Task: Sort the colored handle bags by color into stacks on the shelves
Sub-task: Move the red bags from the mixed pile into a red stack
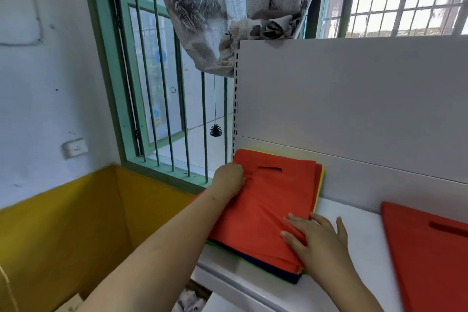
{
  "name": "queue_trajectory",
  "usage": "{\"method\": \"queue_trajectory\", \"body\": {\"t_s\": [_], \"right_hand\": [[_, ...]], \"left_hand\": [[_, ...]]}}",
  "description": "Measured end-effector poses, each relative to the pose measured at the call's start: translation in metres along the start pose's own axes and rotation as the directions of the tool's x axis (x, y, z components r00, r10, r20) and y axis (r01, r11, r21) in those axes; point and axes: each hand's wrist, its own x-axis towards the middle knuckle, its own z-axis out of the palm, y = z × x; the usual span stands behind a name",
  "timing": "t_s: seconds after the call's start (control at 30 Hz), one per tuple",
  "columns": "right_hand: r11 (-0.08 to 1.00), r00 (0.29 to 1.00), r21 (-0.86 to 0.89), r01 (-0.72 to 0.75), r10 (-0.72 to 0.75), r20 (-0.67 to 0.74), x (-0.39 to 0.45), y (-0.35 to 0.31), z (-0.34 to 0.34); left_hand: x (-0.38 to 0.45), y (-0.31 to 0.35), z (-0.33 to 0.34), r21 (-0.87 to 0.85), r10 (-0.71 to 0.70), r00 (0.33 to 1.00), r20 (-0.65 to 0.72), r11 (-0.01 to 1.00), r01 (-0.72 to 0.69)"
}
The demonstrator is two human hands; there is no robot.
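Observation:
A mixed stack of handle bags [268, 200] lies at the left end of the white shelf [359, 238], red bags on top, with yellow, green and dark blue edges showing below. My left hand [229, 178] grips the stack's far left edge, near the top bag's handle slot. My right hand [316, 238] lies with straight fingers on the near right corner of the red bags. A separate red bag [428, 253] lies flat further right on the same shelf.
The shelf's white back panel [354, 99] rises behind the bags. A barred window [162, 88] with a hanging curtain and a small pine cone is to the left. A yellow and white wall stands at the far left.

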Motion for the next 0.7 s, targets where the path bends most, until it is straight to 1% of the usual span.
{"method": "queue_trajectory", "body": {"t_s": [0.1,0.17,0.23,0.3,0.37,0.43,0.53,0.63,0.67,0.7], "right_hand": [[1.000,0.999,-0.002,-0.012,0.012,-0.051,-0.002,-0.002,-0.001],[0.999,0.997,0.027,-0.019,0.021,-0.076,-0.002,-0.004,-0.001],[0.997,0.995,0.078,-0.021,0.028,-0.095,-0.001,-0.001,-0.001],[0.984,0.988,0.178,-0.019,0.046,-0.146,-0.002,0.008,-0.003],[0.949,0.973,0.315,0.020,0.055,-0.226,-0.006,0.023,-0.009],[0.904,0.950,0.427,0.029,0.107,-0.292,-0.014,0.040,-0.024],[0.878,0.905,0.475,-0.062,0.251,-0.344,-0.031,0.078,-0.050],[0.846,0.879,0.515,-0.137,0.344,-0.330,-0.054,0.113,-0.074],[0.825,0.861,0.538,-0.174,0.393,-0.324,-0.065,0.127,-0.081],[0.807,0.828,0.550,-0.216,0.450,-0.335,-0.079,0.145,-0.088]], "left_hand": [[-0.007,0.006,-0.005,0.089,0.013,1.000,-0.021,0.996,-0.011],[-0.008,0.009,-0.012,0.153,0.034,0.999,-0.030,0.988,-0.029],[-0.006,0.010,-0.018,0.151,0.056,0.998,-0.041,0.987,-0.049],[-0.002,0.012,-0.025,0.086,0.070,0.994,-0.087,0.994,-0.063],[0.001,0.019,-0.032,-0.034,0.082,0.984,-0.160,0.995,-0.089],[0.005,0.038,-0.042,-0.120,0.120,0.971,-0.206,0.982,-0.147],[0.011,0.083,-0.052,-0.188,0.194,0.952,-0.237,0.952,-0.241],[0.015,0.138,-0.053,-0.253,0.252,0.939,-0.234,0.917,-0.309],[0.015,0.159,-0.052,-0.257,0.279,0.931,-0.237,0.906,-0.337],[0.014,0.188,-0.049,-0.257,0.318,0.916,-0.245,0.889,-0.378]]}}
